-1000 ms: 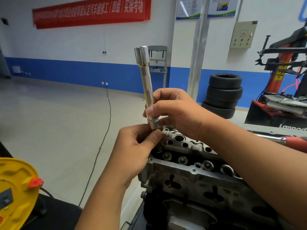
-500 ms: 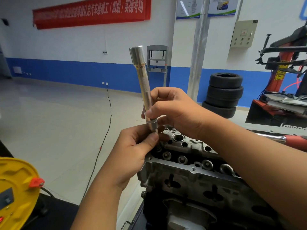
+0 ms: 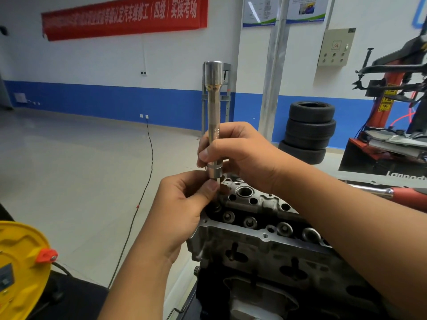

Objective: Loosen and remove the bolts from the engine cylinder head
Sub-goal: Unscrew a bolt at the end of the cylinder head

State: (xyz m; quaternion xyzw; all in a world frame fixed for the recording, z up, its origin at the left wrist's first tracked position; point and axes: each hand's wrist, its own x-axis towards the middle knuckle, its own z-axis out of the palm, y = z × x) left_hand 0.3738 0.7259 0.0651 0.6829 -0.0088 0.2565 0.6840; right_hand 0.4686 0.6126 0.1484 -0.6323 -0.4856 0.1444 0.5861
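Note:
A long silver socket extension (image 3: 213, 116) stands nearly upright over the far left corner of the grey cylinder head (image 3: 261, 241). My right hand (image 3: 240, 155) grips its lower shaft with curled fingers and thumb. My left hand (image 3: 184, 204) pinches a small dark piece just under the tool's lower end, between thumb and fingers. I cannot tell whether that piece is a bolt or a bit. Several round valve and bolt holes show along the top of the head.
A red-handled ratchet wrench (image 3: 392, 192) lies behind my right forearm. A yellow cable reel (image 3: 20, 269) sits at the lower left. Stacked tyres (image 3: 309, 130) and a red tyre machine (image 3: 392, 100) stand at the back right. A black cable (image 3: 147, 162) runs across the floor.
The extension has swung from a leftward tilt to nearly upright and sits a little higher above the head. Both hands keep their hold on it.

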